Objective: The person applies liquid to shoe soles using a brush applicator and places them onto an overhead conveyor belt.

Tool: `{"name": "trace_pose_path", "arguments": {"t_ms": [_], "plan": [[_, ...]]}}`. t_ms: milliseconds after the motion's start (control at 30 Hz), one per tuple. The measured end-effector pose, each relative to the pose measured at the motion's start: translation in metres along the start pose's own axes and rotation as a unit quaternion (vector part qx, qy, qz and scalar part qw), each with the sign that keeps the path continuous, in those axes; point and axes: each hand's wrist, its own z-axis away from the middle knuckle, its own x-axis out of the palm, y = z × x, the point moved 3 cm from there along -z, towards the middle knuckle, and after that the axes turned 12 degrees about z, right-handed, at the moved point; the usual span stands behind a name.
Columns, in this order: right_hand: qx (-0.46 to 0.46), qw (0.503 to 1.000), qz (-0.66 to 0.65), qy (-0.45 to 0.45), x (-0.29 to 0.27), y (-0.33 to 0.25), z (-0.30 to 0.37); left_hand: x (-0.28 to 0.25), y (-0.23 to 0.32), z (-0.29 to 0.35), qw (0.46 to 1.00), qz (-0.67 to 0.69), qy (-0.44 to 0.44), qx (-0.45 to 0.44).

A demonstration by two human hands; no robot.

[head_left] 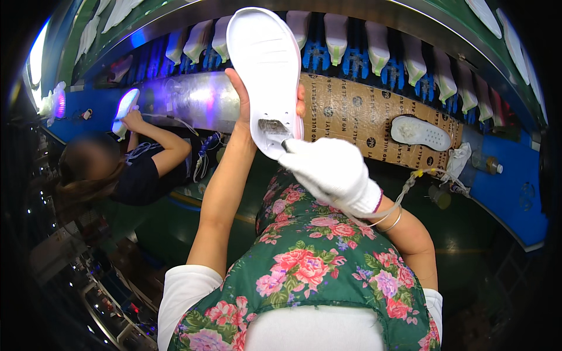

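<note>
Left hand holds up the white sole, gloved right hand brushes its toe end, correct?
Not quite. In the head view the gloved right hand sets the brush on the heel end, not the toe, of the white sole, which the bare left hand holds up.

Left hand (243, 102) holds white sole (264, 70) upright; gloved right hand (331, 169) brushes heel.

White sole (264, 64) up top, a grey-bristled brush (273, 130) against it, and a white glove (333, 172) on the right hand. Green apron (328, 263) blooming with pink and red flowers over white sleeves (184, 286). Behind, brown printed cardboard (357, 114), another white sole (420, 132), blue holders (316, 55) and a purple-lit sole (126, 108).
</note>
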Motion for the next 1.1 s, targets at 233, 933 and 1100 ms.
{"name": "trace_pose_path", "arguments": {"t_ms": [233, 933, 1100], "plan": [[0.032, 0.969, -0.242, -0.027, 0.001, -0.003, 0.000, -0.002, 0.008, 0.000, 0.997, -0.047, -0.007, -0.059], [0.009, 0.990, -0.104, -0.093, 0.012, -0.004, 0.006, -0.001, 0.011, -0.025, 0.778, -0.477, 0.198, -0.358], [0.059, 0.987, -0.137, -0.065, 0.004, 0.011, -0.002, 0.012, 0.006, -0.036, 0.695, -0.616, 0.118, -0.351]]}}
